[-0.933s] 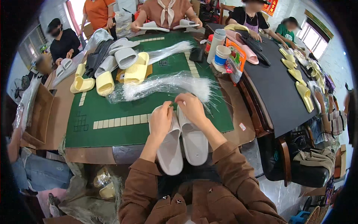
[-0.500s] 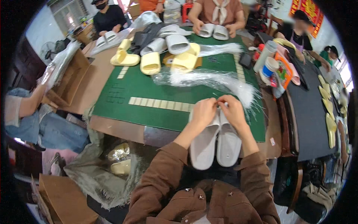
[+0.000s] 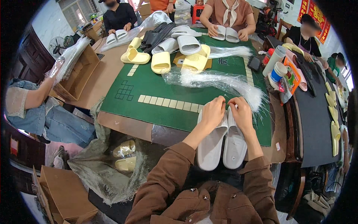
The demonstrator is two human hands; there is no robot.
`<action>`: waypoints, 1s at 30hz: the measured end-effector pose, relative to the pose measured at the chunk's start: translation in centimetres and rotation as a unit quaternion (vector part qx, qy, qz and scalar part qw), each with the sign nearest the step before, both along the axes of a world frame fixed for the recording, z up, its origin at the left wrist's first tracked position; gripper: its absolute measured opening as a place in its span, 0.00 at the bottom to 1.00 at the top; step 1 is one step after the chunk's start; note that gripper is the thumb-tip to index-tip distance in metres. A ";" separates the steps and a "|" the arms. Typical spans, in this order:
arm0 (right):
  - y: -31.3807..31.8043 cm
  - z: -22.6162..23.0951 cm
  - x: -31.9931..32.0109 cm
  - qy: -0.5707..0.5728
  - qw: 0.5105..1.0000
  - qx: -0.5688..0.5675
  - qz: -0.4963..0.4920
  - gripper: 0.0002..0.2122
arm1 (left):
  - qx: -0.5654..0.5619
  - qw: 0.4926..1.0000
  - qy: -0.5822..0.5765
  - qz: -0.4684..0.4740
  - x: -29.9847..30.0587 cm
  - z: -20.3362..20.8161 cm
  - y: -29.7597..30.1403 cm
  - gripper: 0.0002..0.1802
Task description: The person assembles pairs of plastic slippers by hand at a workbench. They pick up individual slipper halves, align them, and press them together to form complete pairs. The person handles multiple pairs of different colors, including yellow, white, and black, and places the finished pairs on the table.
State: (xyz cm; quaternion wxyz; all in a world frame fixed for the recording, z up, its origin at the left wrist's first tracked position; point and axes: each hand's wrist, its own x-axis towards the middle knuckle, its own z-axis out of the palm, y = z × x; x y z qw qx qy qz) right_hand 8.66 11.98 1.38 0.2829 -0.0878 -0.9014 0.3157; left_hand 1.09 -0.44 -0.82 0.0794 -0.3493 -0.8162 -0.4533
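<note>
A pair of pale grey slippers [image 3: 209, 151] lies side by side at the table's near edge, heels toward me. Over their toe end, my left hand [image 3: 213, 112] has thumb and fingers pinched together. My right hand [image 3: 241, 112] pinches in the same way just beside it, with a small gap between the fingertips. Whatever the fingertips hold is too thin to make out. Just beyond my hands lies a bundle of thin clear plastic strands [image 3: 250, 99], partly in a clear bag.
Yellow slippers [image 3: 161, 62] and grey slippers [image 3: 189, 44] are heaped on the green mat [image 3: 123, 104]. Cups and a bottle [image 3: 274, 59] stand at right. An open sack [image 3: 100, 175] with wrapped slippers hangs at lower left, near a cardboard box [image 3: 69, 192]. Several people work around the tables.
My fingertips have moved slightly apart from each other. The whole view has shifted, so the table and slippers appear farther right. The slippers remain under my hands.
</note>
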 end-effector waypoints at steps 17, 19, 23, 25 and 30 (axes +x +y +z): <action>2.2 -0.6 0.4 0.018 0.998 -0.025 -0.058 0.04 | 0.026 0.998 0.058 0.013 -0.3 0.4 -0.2 0.04; 2.9 -1.1 1.0 0.017 0.996 -0.047 -0.068 0.04 | 0.030 0.998 0.062 0.009 -0.4 0.5 -0.1 0.04; 2.7 -0.5 2.3 0.017 0.990 -0.099 -0.098 0.04 | 0.017 0.995 0.101 -0.007 0.8 1.3 -0.5 0.03; 3.0 -1.0 2.4 0.023 0.988 -0.101 -0.111 0.05 | 0.000 0.992 0.126 -0.011 1.5 1.7 -0.6 0.03; 2.9 -1.9 2.5 0.046 0.980 -0.151 -0.119 0.05 | 0.040 0.994 0.102 -0.019 2.2 2.5 -1.7 0.03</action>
